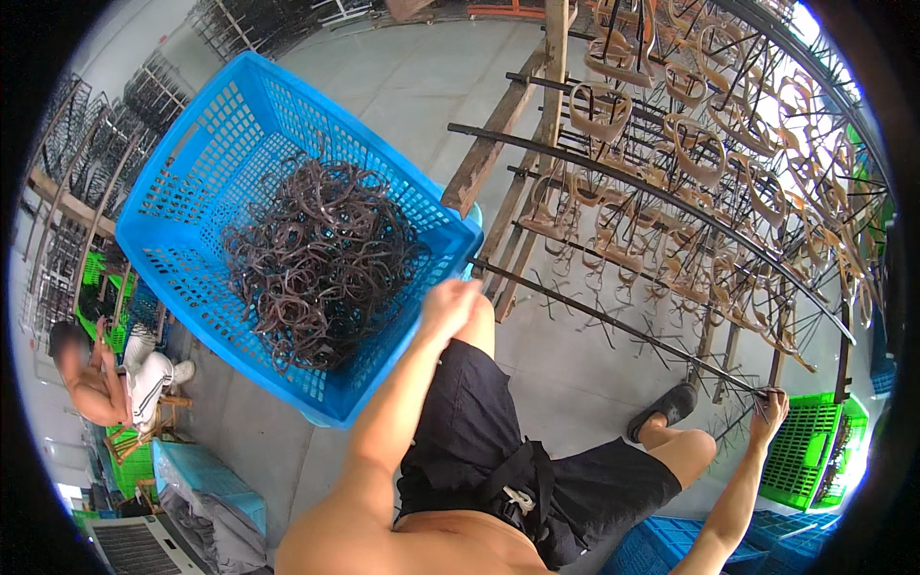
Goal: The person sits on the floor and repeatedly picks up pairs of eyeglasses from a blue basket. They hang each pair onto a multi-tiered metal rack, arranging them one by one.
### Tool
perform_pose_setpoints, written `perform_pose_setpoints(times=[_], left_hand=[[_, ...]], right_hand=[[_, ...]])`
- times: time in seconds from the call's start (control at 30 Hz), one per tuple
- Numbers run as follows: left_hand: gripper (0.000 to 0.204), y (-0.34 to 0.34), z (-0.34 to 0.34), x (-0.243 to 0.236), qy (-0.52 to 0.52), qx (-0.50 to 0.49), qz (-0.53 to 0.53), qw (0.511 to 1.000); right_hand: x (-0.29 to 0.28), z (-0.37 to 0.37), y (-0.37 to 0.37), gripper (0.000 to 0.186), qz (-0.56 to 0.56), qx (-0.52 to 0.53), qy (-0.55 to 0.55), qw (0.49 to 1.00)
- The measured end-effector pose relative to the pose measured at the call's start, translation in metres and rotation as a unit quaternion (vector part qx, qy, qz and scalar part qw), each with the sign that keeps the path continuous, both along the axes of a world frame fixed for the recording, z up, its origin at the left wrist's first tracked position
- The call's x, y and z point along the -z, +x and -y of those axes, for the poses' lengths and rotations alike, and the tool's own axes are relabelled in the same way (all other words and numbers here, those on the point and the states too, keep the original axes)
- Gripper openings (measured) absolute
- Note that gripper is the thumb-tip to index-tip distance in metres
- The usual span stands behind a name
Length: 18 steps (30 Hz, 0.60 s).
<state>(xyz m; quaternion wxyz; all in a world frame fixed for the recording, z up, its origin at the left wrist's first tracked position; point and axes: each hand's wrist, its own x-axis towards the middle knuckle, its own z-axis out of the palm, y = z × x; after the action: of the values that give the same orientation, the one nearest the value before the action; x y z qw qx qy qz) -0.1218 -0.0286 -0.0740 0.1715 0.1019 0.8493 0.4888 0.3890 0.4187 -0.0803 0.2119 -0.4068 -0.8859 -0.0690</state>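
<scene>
A long dark metal rod (613, 321) with thin side prongs slants across in front of my knees. Around its right end the fingers of my right hand (770, 414) are closed. My left hand (450, 309) is curled closed just below the rod's left end, beside the rim of a big blue plastic basket (383, 388). What lies within those left fingers is hidden. Inside the basket is a tangled heap of dark brown curved strips (321, 254).
A rack with wooden posts (556, 86) holds several rods hung with tan curved pieces (695, 149). Green crates (803, 450) and blue crates (661, 546) stand at lower right. Far left, another person (101, 383) sits on a wooden stool near more racks.
</scene>
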Motion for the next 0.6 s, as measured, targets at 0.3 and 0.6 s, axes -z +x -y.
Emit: perform_pose_setpoints(times=[0.3, 0.6], left_hand=[[0.080, -0.066, 0.074, 0.026, -0.449, -0.187, 0.035, 0.873], [0.052, -0.068, 0.081, 0.011, -0.394, -0.134, -0.016, 0.909]], right_hand=[[0.011, -0.019, -0.023, 0.014, -0.002, -0.020, 0.018, 1.000], [0.034, -0.029, 0.005, 0.045, -0.019, 0.037, -0.012, 0.999]])
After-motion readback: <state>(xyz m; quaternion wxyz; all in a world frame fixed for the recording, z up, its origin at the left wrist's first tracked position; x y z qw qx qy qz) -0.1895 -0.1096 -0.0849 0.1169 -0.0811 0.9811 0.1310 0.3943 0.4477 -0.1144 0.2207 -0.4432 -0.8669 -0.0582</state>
